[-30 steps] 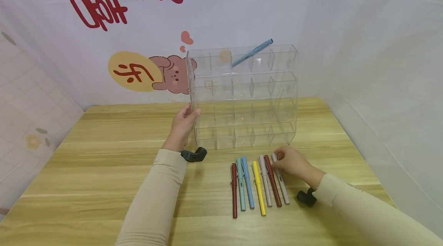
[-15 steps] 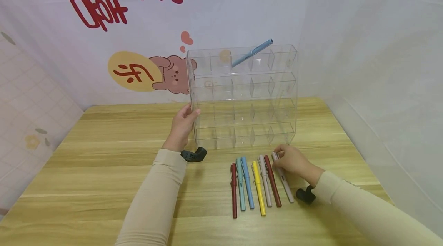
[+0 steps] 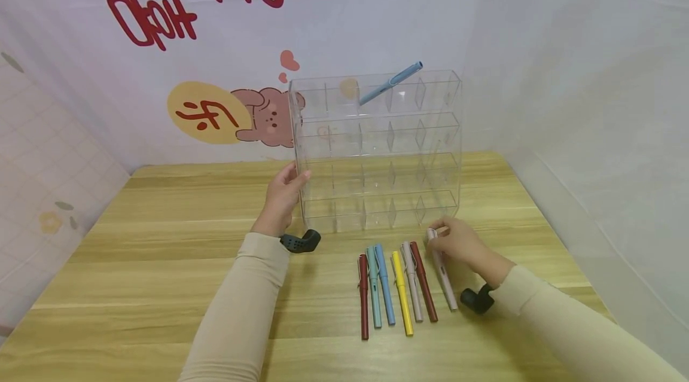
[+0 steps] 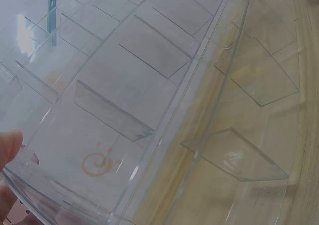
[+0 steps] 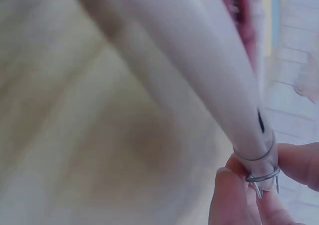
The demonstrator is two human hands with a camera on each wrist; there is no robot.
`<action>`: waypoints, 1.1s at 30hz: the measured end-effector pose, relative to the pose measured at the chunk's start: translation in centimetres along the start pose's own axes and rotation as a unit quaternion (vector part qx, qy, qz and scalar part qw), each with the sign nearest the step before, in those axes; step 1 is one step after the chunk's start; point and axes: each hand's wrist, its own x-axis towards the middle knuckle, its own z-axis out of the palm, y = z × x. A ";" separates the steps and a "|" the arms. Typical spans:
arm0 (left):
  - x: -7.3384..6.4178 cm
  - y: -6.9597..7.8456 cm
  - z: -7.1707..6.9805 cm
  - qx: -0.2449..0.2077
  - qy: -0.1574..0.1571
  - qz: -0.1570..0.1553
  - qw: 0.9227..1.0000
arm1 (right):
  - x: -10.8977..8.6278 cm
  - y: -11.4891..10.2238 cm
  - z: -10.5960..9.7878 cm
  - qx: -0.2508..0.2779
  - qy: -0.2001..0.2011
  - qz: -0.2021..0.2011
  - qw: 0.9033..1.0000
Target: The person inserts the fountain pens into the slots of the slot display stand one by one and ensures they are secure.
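My left hand (image 3: pixel 280 198) holds the left side of a clear acrylic rack (image 3: pixel 377 214), thumb at the front. In the left wrist view, part of the thumb shows at the rack's (image 4: pixel 133 172) edge. My right hand (image 3: pixel 460 244) pinches a pale pinkish-grey pen (image 3: pixel 444 283) by its cap end, in front of the rack's right corner. The right wrist view shows fingers and thumb around the pen's (image 5: pixel 199 60) metal clip end. Left of this hand, several capped pens lie side by side: dark red (image 3: pixel 364 298), teal (image 3: pixel 375 289), blue (image 3: pixel 384 286), yellow (image 3: pixel 402 295), pale grey (image 3: pixel 412 286) and another dark red (image 3: pixel 425 283).
A blue-grey pen (image 3: pixel 393 82) leans to the right in the rack's top row. Thin dividers split each row into compartments. The wooden table (image 3: pixel 161 262) meets a printed white cloth (image 3: pixel 387 5) behind and pale cloth at both sides.
My right hand has drawn the pale pinkish-grey pen to the right, away from the row, and slightly toward the rack. My left hand keeps its hold on the rack.
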 end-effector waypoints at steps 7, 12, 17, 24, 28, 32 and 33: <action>0.1 -0.1 0.0 0.002 0.004 -0.003 1.000 | -0.5 -1.8 -1.8 0.031 0.012 -0.013 0.999; 0.1 -0.1 -0.1 0.000 0.000 0.001 1.000 | -0.8 -3.6 -3.2 0.043 0.036 -0.031 0.998; 0.1 0.0 0.0 -0.005 -0.002 0.002 1.000 | -1.0 -5.5 -4.8 0.052 0.051 -0.047 0.996; 0.0 -0.1 0.0 -0.008 -0.003 -0.003 1.000 | -0.9 -8.2 -7.3 0.093 0.086 -0.079 0.989; 0.0 -0.1 0.0 -0.010 -0.003 -0.003 1.000 | -0.8 -9.5 -8.5 0.139 0.114 -0.088 0.980; 0.0 -0.1 0.0 -0.012 -0.002 -0.004 1.000 | -0.8 -10.7 -9.5 0.183 0.149 -0.095 0.967; 0.0 -0.1 0.0 -0.012 -0.001 -0.005 1.000 | -0.9 -11.0 -9.7 0.192 0.159 -0.098 0.963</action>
